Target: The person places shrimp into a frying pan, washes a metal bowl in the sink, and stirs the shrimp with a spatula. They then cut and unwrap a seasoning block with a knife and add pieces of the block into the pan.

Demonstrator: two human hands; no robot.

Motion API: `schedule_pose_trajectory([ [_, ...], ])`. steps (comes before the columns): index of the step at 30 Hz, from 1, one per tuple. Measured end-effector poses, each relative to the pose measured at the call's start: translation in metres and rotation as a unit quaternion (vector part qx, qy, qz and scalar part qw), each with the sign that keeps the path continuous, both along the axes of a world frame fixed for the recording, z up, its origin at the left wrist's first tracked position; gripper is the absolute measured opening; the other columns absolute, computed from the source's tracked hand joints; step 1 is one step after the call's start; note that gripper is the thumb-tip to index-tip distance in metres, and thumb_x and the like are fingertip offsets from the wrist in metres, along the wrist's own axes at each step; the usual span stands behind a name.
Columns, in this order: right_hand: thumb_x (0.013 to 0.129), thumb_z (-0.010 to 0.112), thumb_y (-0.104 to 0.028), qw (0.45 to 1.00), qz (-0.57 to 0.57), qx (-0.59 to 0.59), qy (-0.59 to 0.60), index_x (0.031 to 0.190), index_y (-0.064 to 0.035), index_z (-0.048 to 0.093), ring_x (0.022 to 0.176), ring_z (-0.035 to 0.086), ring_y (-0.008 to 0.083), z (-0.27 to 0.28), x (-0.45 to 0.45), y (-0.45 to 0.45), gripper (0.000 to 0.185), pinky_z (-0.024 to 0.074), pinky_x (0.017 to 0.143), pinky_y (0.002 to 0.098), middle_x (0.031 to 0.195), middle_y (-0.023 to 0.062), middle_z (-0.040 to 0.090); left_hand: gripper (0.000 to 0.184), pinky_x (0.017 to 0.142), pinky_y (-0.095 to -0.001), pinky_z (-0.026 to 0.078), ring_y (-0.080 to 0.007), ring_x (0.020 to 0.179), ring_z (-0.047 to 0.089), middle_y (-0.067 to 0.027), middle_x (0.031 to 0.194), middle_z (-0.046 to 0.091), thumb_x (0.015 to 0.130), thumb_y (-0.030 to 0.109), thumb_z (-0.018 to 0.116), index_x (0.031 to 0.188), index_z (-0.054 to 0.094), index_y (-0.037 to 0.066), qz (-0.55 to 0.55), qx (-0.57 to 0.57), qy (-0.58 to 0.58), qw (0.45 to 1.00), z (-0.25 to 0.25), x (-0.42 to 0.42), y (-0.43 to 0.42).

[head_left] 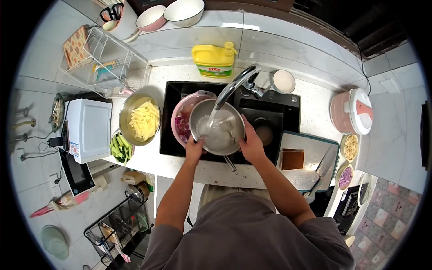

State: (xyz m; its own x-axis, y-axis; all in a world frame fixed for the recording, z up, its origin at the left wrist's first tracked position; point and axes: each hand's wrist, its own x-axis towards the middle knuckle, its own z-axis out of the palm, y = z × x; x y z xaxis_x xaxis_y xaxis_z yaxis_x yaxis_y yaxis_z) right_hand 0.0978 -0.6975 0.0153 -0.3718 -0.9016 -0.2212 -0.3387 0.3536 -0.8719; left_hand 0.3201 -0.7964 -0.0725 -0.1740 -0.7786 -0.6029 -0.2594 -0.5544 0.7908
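A round steel bowl (225, 118) is held over the black sink under the curved tap (237, 85), and water runs into it. My left hand (194, 149) grips its lower left rim. On the right side, my right hand (253, 143) is closed around the rim. A metal handle (230, 163) sticks out below the bowl; whether it belongs to the bowl I cannot tell. Partly hidden behind the bowl, a pink basin (177, 130) stands in the left sink compartment with purple-red pieces (182, 125) in it.
Left of the sink are a metal pot (123, 120) of pale yellow strips and a container of green pieces (120, 147). A yellow jug (213, 60) stands behind. To the right, a cutting board (310, 140) carries a brown block (292, 159) and a cleaver (325, 161).
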Motion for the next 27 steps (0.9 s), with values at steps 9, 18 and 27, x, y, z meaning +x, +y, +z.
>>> schedule_pose_trajectory([
  [9, 0.089, 0.057, -0.004, 0.907, -0.090, 0.163, -0.377, 0.139, -0.0106, 0.042, 0.058, 0.057, 0.0180, -0.081, 0.041, -0.028, 0.053, 0.0466, 0.046, 0.0311, 0.093, 0.0096, 0.062, 0.056, 0.096, -0.0400, 0.049, -0.0382, 0.121, 0.055, -0.0175, 0.143, 0.047, 0.092, 0.019, 0.059, 0.146, 0.042, 0.014, -0.187, -0.331, -0.173, 0.909, 0.149, -0.018, -0.030],
  [18, 0.094, 0.046, -0.011, 0.819, -0.008, 0.266, -0.509, 0.115, -0.0115, 0.059, 0.051, 0.041, 0.0085, -0.063, 0.057, -0.037, 0.025, 0.0257, 0.041, 0.0215, 0.070, -0.0007, 0.051, 0.064, 0.080, -0.0458, 0.053, -0.0392, 0.093, 0.065, -0.0155, 0.125, 0.053, 0.094, 0.056, 0.052, 0.142, 0.046, 0.014, -0.313, -0.304, -0.406, 0.803, 0.205, -0.034, -0.039],
  [27, 0.087, 0.054, -0.011, 0.888, 0.134, 0.356, -0.259, 0.104, 0.0052, 0.063, 0.062, 0.066, 0.0217, -0.015, -0.033, -0.004, 0.025, 0.0449, 0.040, 0.0291, 0.084, 0.0159, 0.070, 0.064, 0.074, -0.0471, 0.053, -0.0431, 0.089, 0.065, -0.0236, 0.109, 0.064, 0.095, 0.055, 0.051, 0.130, 0.048, 0.001, -0.365, -0.186, -0.342, 0.845, 0.195, -0.010, -0.015],
])
